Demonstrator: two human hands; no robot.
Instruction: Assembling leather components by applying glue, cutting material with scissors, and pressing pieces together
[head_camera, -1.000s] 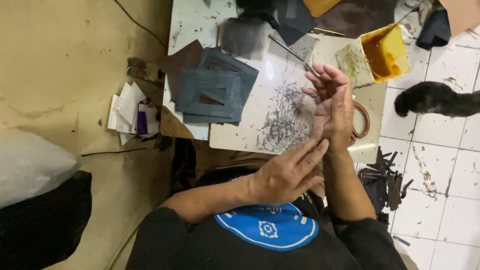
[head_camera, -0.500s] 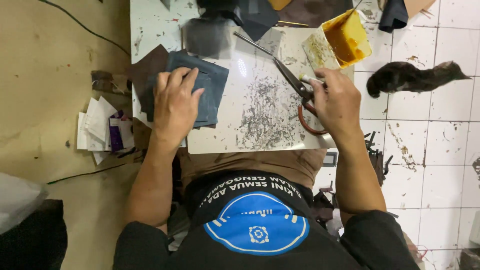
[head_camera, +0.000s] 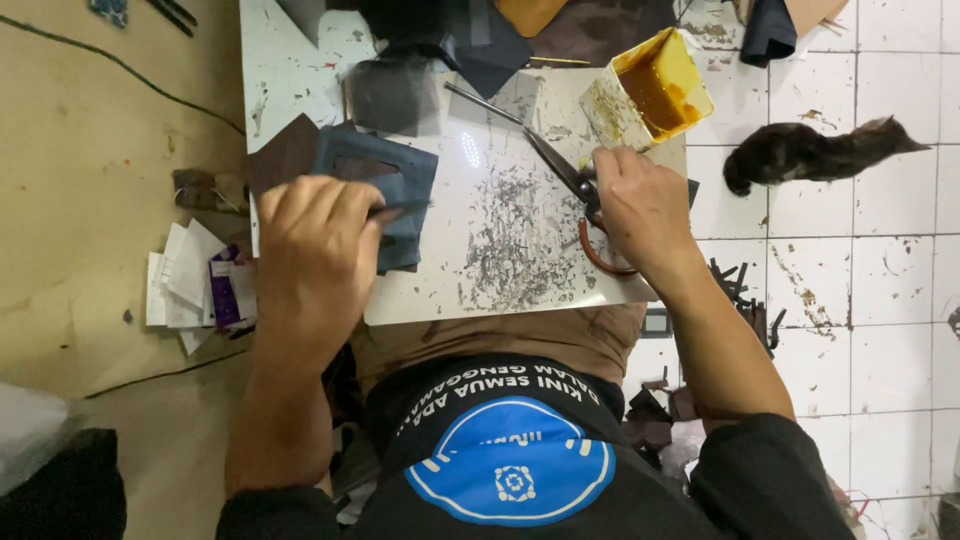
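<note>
My left hand lies on a stack of dark blue-grey cut leather pieces at the left of a scratched white work board, fingers curled over the top piece. My right hand grips the brown handles of long scissors, whose blades lie flat on the board pointing up and left. Part of the handle loop shows below my palm.
A yellow tub of brown glue stands at the board's upper right. Dark leather sheets pile at the top. Paper scraps lie on the floor to the left. A dark cat lies on the white tiles at right, near leather offcuts.
Both hands were raised together a second ago. They have since come down: the left onto the leather stack, the right onto the scissors. The view has also shifted closer.
</note>
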